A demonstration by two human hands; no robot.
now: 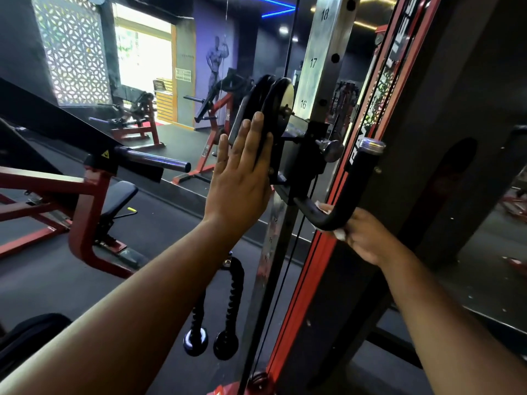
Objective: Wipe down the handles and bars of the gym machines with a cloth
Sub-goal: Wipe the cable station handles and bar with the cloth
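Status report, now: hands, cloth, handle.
Left hand flat against pulley housing. Right hand holds cloth on curved handle. Nothing in the way.

Left arm stretched forward and up, forearm bare, wrist nearly straight. Left hand (242, 178) flat, fingers straight and close together, pointing up, back of the hand to the camera. Right arm reaching forward lower down, to the right of the left hand, forearm bare. Right hand (368, 235) curled, knuckles up, fingers wrapped out of sight, a bit of white showing under them.
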